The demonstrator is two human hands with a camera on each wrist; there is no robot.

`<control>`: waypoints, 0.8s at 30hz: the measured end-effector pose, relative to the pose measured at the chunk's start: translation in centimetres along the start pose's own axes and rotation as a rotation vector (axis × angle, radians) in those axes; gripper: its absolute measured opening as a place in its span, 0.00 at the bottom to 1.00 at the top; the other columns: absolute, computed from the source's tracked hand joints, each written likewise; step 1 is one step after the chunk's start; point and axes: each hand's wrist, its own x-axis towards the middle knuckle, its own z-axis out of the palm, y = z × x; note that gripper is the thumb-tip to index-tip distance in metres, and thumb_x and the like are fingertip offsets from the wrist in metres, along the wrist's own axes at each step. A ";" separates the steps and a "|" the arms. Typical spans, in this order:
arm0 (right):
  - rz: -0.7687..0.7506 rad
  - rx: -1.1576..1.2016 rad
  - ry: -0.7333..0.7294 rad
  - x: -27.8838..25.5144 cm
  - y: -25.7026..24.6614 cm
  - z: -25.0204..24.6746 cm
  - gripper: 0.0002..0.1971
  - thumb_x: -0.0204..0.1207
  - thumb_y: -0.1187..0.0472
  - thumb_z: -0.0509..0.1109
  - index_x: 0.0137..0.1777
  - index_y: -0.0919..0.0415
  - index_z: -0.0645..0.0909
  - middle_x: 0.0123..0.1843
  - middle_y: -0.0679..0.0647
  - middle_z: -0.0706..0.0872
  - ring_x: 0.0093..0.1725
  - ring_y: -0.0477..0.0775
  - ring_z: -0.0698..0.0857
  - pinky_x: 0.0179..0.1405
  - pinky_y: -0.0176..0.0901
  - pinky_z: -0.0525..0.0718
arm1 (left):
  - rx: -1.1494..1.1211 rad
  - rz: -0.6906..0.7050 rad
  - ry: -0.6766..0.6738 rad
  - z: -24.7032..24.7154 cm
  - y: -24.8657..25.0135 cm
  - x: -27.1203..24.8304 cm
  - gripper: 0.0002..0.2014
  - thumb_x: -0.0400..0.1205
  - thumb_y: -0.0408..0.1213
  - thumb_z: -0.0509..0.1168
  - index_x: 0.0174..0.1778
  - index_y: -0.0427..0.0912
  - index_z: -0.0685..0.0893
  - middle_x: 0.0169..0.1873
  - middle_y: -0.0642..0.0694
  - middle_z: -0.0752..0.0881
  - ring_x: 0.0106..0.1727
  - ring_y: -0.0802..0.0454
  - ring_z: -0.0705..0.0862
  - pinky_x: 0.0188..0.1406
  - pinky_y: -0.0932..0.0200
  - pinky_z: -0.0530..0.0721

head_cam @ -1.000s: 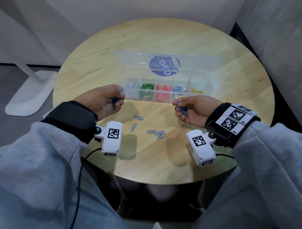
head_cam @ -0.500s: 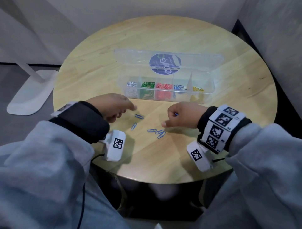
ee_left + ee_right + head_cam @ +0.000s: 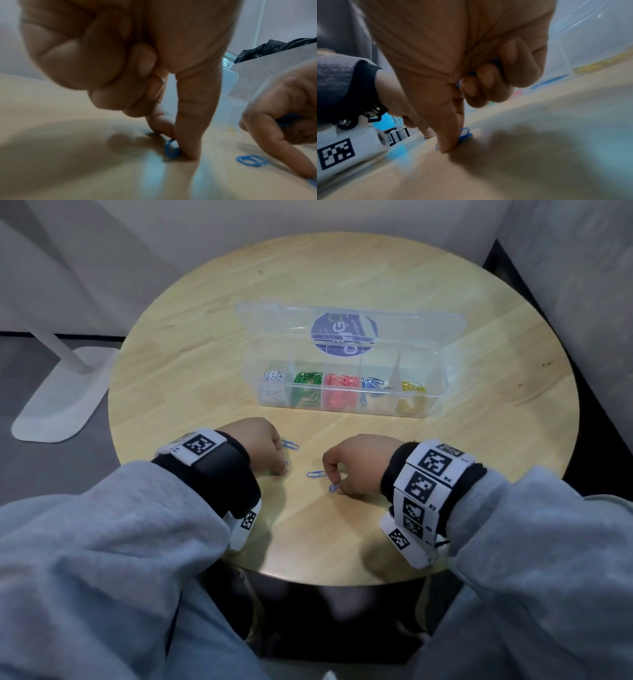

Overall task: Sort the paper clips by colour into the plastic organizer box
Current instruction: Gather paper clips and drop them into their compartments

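My left hand [image 3: 262, 445] is down on the round table [image 3: 191, 378], thumb and forefinger [image 3: 193, 121] pressed together on a blue clip [image 3: 171, 148], which stands half on edge against the fingertip; my right hand [image 3: 356, 465] pinches a second blue clip [image 3: 464, 134] flat to the wood under its forefinger [image 3: 448, 135], and the curled fingers behind that pinch already hold more blue clips [image 3: 494, 63]; so both hands are closed on clips, neither spread.

Loose clips: one [image 3: 315, 474] lies between the two pinches, nearer my right; another [image 3: 289, 445] lies just beyond my left fingertips; the organizer box [image 3: 435, 405] sits well beyond both hands, lid open; white, green, red, blue, yellow in its cells left to right; blue cell [image 3: 373, 383] is the fourth, ahead of my right grip.

Handling, my guess: clips are near weightless, stiff coated wire, thin and flat on the table, so they slide rather than lift; I'd press one end to tip the other up, or drag it toward me, then nip it across the loops; they look slick, and the palmed ones could slip out if the curled fingers relax.

Writing: dark blue round sticker [image 3: 344, 335] on the lid, large letter looks like G, rest unreadable; black-and-white square code tags on both wristbands [image 3: 430, 470], tiny characters beside them too small to read.
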 end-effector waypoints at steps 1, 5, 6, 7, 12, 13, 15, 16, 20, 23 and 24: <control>0.003 0.001 -0.016 0.0 0.0 0.0 0.04 0.75 0.57 0.69 0.43 0.52 0.75 0.41 0.49 0.79 0.45 0.54 0.77 0.27 0.35 0.65 | -0.002 -0.002 -0.010 0.0 -0.1 0.0 0.08 0.72 0.39 0.72 0.30 0.46 0.80 0.29 0.49 0.79 0.33 0.51 0.75 0.29 0.64 0.68; 0.027 0.002 -0.080 -0.1 0.1 -0.1 0.02 0.75 0.59 0.68 0.43 0.54 0.77 0.46 0.52 0.82 0.46 0.54 0.79 0.29 0.36 0.70 | -0.121 -0.002 -0.105 -0.4 -0.9 0.2 0.07 0.69 0.40 0.72 0.28 0.46 0.81 0.26 0.49 0.79 0.27 0.51 0.72 0.30 0.62 0.68; 0.034 0.004 -0.092 -0.1 0.1 -0.1 0.01 0.74 0.60 0.68 0.43 0.55 0.78 0.44 0.51 0.81 0.43 0.54 0.79 0.28 0.36 0.69 | -0.242 -0.002 -0.139 -0.6 -1.0 0.3 0.07 0.69 0.39 0.71 0.27 0.45 0.80 0.26 0.48 0.79 0.25 0.50 0.70 0.28 0.63 0.68; 0.038 0.013 -0.101 -0.2 0.2 -0.1 0.01 0.74 0.61 0.68 0.42 0.55 0.78 0.41 0.50 0.80 0.41 0.53 0.78 0.28 0.35 0.69 | -0.399 0.002 -0.163 -0.8 -1.0 0.3 0.09 0.71 0.36 0.70 0.26 0.44 0.78 0.26 0.46 0.78 0.23 0.51 0.69 0.25 0.65 0.66; 0.068 0.141 -0.165 -0.4 1.0 -0.3 0.11 0.71 0.60 0.72 0.30 0.53 0.75 0.30 0.45 0.77 0.29 0.44 0.73 0.29 0.35 0.71 | -1.255 0.031 -0.119 -2.8 -1.0 0.0 0.15 0.80 0.28 0.53 0.27 0.42 0.69 0.23 0.47 0.73 0.17 0.58 0.70 0.12 0.72 0.64; 0.079 0.191 -0.173 -0.6 1.2 -0.5 0.12 0.70 0.59 0.74 0.29 0.52 0.76 0.29 0.45 0.77 0.29 0.45 0.74 0.30 0.36 0.72 | -1.379 0.046 -0.120 -3.3 -1.2 -0.1 0.15 0.80 0.28 0.51 0.27 0.42 0.69 0.22 0.47 0.75 0.18 0.58 0.72 0.12 0.72 0.66; 0.108 0.310 -0.179 -1.0 1.8 -1.2 0.10 0.66 0.58 0.76 0.29 0.52 0.79 0.28 0.47 0.80 0.26 0.46 0.74 0.31 0.37 0.74 | -1.529 0.058 -0.120 -3.9 -1.4 -0.4 0.15 0.79 0.28 0.50 0.26 0.43 0.69 0.21 0.47 0.77 0.18 0.57 0.74 0.12 0.72 0.70; 0.123 0.367 -0.179 -1.2 2.2 -1.7 0.08 0.65 0.58 0.76 0.29 0.52 0.80 0.29 0.48 0.82 0.24 0.46 0.74 0.31 0.37 0.73 | -1.567 0.059 -0.113 -4.0 -1.4 -0.4 0.16 0.79 0.28 0.50 0.24 0.43 0.70 0.21 0.47 0.77 0.19 0.57 0.74 0.13 0.72 0.71; 0.169 0.692 -0.137 -1.5 3.4 -2.7 0.09 0.68 0.66 0.74 0.29 0.57 0.79 0.31 0.57 0.81 0.23 0.49 0.73 0.27 0.35 0.74 | -1.574 0.033 -0.015 -3.6 -1.3 -0.1 0.17 0.79 0.28 0.53 0.23 0.42 0.73 0.24 0.46 0.77 0.19 0.58 0.74 0.13 0.73 0.69; 0.197 0.999 -0.142 -1.3 3.8 -2.6 0.12 0.73 0.75 0.67 0.31 0.63 0.77 0.31 0.60 0.79 0.26 0.50 0.74 0.19 0.30 0.76 | -1.426 0.022 0.093 -2.8 -0.9 0.6 0.11 0.80 0.29 0.59 0.32 0.44 0.72 0.27 0.47 0.74 0.17 0.60 0.72 0.14 0.72 0.67; 0.208 1.045 -0.147 -1.2 3.9 -2.5 0.12 0.74 0.76 0.66 0.31 0.63 0.76 0.29 0.58 0.79 0.25 0.49 0.74 0.18 0.29 0.76 | -1.328 0.028 0.118 -2.5 -0.8 0.8 0.10 0.80 0.29 0.61 0.34 0.45 0.73 0.27 0.47 0.72 0.16 0.60 0.70 0.14 0.72 0.66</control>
